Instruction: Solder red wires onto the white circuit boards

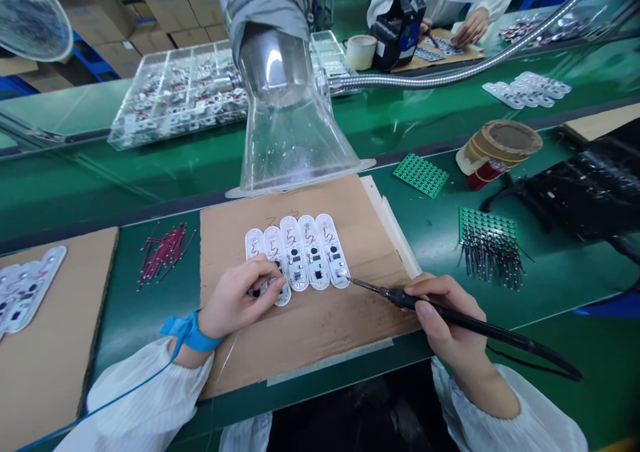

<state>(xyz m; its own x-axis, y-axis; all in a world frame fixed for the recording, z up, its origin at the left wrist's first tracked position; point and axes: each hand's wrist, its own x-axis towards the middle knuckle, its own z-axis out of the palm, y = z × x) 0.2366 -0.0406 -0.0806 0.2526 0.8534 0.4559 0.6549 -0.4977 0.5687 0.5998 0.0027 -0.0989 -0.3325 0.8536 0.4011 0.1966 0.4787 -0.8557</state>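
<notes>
My right hand [450,315] grips a soldering iron [420,302], its tip at the lower end of the rightmost white oval piece [333,252]. Several such pieces stand side by side in a row, each with a small circuit part and thin red wires. My left hand [250,289] lies over the two leftmost pieces, thumb and bent fingers closed on the second white oval piece [273,239] from the left; the hand hides part of both. A blue wrist strap [193,334] circles my left wrist. Under the row lies a cardboard sheet [310,339].
A clear funnel-shaped hood [295,139] hangs above the row. Dark red wires [167,255] lie left. On the right are green boards [421,174], one with black wires [493,255], and a tape roll [500,147]. A co-worker's hand [470,29] is across the bench.
</notes>
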